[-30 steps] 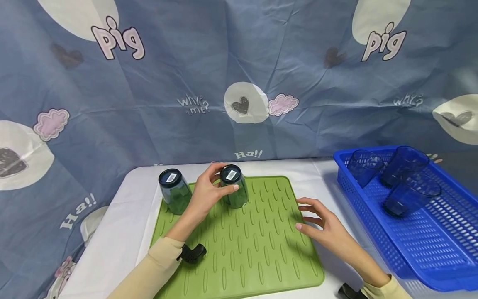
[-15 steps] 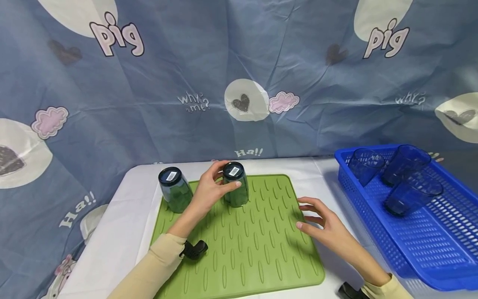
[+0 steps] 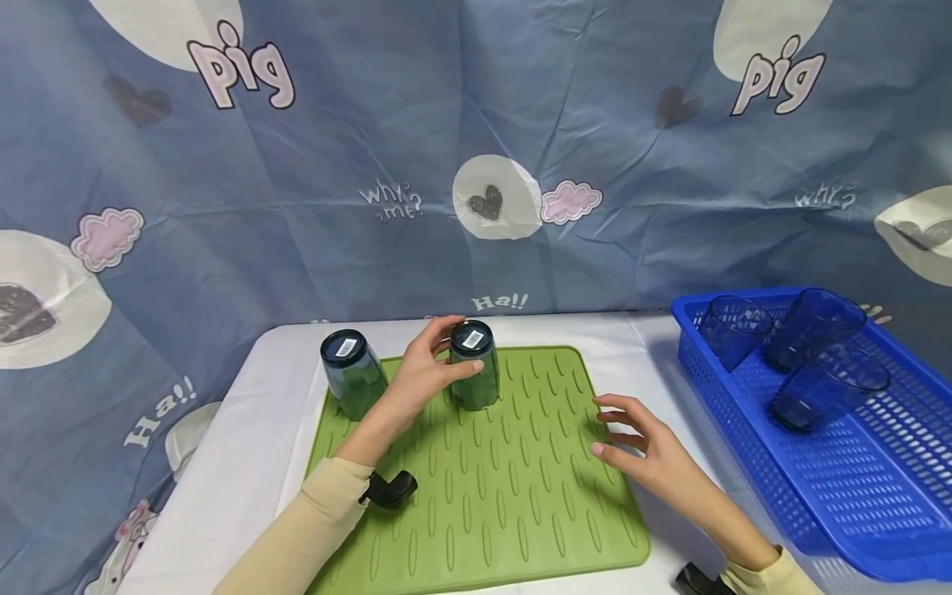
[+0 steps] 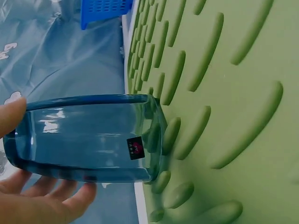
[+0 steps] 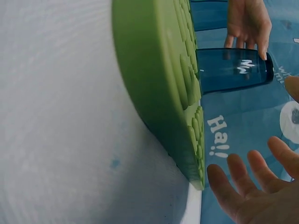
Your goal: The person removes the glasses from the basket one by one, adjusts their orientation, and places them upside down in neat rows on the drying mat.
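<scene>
My left hand (image 3: pixel 418 376) holds an upside-down blue-tinted glass tumbler (image 3: pixel 476 387) near its base, thumb on the near side and fingers behind. In the left wrist view the tumbler (image 4: pixel 84 137) has its mouth down against the green ribbed mat (image 4: pixel 252 93), and a small dark sticker shows on its side. A second inverted tumbler (image 3: pixel 355 384) stands on the mat's back left corner, left of my left hand. My right hand (image 3: pixel 647 442) hovers at the mat's right edge, fingers loosely bent, holding nothing.
A blue plastic basket (image 3: pixel 878 504) stands on the right of the white-covered table (image 3: pixel 223 463). Several clear tumblers, among them a front one (image 3: pixel 825 388), sit at its back end. A patterned blue cloth (image 3: pixel 372 149) hangs behind the table.
The held tumbler and my left hand have shifted very slightly to the right. My right hand stays where it was. The head view has tilted a little.
</scene>
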`<state>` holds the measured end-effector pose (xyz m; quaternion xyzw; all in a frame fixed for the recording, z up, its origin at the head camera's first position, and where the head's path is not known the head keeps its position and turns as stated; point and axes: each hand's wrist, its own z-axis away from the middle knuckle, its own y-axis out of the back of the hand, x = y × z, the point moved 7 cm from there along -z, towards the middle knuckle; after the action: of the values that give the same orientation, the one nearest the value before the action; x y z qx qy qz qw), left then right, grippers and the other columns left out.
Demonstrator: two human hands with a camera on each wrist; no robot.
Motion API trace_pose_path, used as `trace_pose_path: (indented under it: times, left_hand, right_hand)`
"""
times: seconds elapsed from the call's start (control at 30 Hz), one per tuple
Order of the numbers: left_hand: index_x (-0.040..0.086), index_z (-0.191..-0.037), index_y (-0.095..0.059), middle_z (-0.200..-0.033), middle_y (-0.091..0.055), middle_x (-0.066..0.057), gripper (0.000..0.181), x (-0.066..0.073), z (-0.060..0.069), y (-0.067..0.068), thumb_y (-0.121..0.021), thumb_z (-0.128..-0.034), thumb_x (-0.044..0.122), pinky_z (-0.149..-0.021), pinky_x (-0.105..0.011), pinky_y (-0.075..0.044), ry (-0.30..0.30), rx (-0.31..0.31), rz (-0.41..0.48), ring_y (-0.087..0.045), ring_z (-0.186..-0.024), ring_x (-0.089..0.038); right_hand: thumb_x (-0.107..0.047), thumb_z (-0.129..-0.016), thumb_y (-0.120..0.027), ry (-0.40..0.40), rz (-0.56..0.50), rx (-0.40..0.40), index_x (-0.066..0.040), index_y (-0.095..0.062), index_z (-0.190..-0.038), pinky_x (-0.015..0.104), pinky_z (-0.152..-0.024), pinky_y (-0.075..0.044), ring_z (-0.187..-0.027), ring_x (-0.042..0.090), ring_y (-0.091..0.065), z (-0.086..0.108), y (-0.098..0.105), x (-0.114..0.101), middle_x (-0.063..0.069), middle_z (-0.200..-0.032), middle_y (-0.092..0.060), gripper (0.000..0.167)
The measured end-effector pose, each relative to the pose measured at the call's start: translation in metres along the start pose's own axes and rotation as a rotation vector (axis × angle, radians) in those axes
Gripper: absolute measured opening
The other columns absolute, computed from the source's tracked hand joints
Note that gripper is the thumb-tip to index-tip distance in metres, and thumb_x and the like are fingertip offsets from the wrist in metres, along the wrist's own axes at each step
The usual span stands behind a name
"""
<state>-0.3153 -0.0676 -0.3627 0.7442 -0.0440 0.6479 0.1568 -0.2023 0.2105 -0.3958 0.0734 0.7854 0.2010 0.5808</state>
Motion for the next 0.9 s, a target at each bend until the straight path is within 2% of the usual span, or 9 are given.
trace_pose_path:
  times: [0.13,0.27,0.53,0.9]
  left_hand:
    - [0.015,-0.149,-0.038,-0.148,-0.041,-0.009,0.079,0.001,0.003,-0.001,-0.08,-0.0821,0.011,-0.11,-0.051,-0.035,0.02,-0.027,-0.028,-0.036,-0.139,-0.031]
    - [0.017,-0.151,-0.035,-0.152,-0.036,-0.007,0.082,0.001,0.006,0.003,-0.08,-0.0826,0.016,-0.111,-0.053,-0.032,0.031,-0.013,-0.06,-0.034,-0.14,-0.029]
    - [0.022,-0.15,-0.033,-0.15,-0.038,-0.01,0.083,0.008,0.015,0.014,-0.081,-0.0826,0.02,-0.11,-0.055,-0.031,-0.006,0.015,-0.05,-0.037,-0.137,-0.029]
    - [0.026,-0.149,-0.035,-0.147,-0.042,-0.002,0.078,0.023,0.035,0.024,-0.08,-0.0844,0.022,-0.11,-0.052,-0.033,-0.039,0.035,-0.081,-0.04,-0.136,-0.026]
  right_hand:
    - [-0.014,-0.092,-0.071,-0.019,0.001,-0.004,-0.018,-0.049,-0.138,0.044,-0.096,-0.05,-0.121,0.037,-0.052,0.0,0.0,0.002,0.017,-0.135,-0.052,0.052]
    - [-0.014,-0.091,-0.072,-0.008,0.013,-0.005,-0.018,-0.049,-0.138,0.043,-0.095,-0.051,-0.121,0.036,-0.053,0.0,0.0,0.001,0.016,-0.135,-0.052,0.052]
    - [-0.014,-0.091,-0.072,0.0,0.043,-0.008,-0.018,-0.05,-0.137,0.043,-0.095,-0.051,-0.12,0.033,-0.054,0.0,-0.001,0.001,0.015,-0.135,-0.053,0.052]
    - [-0.015,-0.09,-0.073,-0.021,0.044,-0.014,-0.02,-0.049,-0.138,0.039,-0.095,-0.051,-0.122,0.031,-0.053,0.001,-0.001,0.005,0.013,-0.137,-0.052,0.054]
